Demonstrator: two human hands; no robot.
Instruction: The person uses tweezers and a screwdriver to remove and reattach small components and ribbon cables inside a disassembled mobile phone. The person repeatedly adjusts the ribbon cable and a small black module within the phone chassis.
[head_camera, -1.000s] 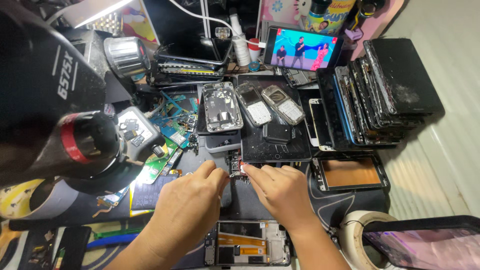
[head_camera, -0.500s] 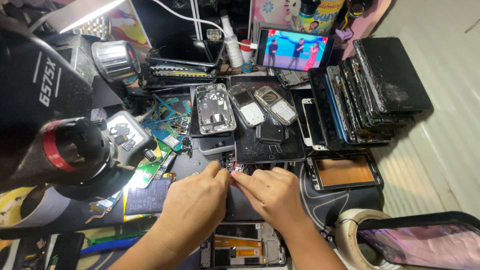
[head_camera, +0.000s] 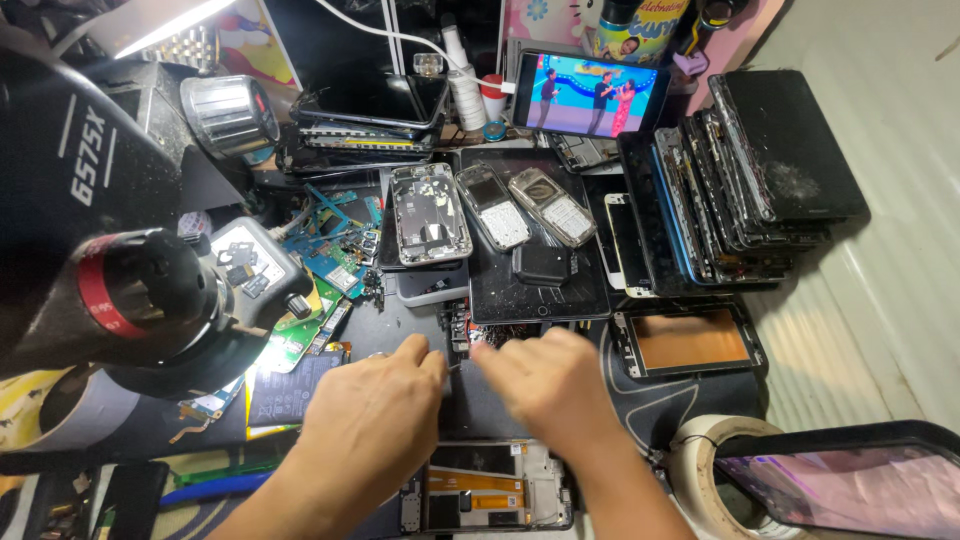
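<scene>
Fingers of both hands pinch a tiny part mid-desk, grip detail blurred. Risk: it slips into the scrap boards far left, lost.

You have one view only, from the camera on your head, tilted steeply down and forward over the cluttered bench. It sits close: your left hand and right hand fill the lower middle of the frame, a black microscope body crowds the left edge, and the lit phone screen marks the far side at top centre
</scene>
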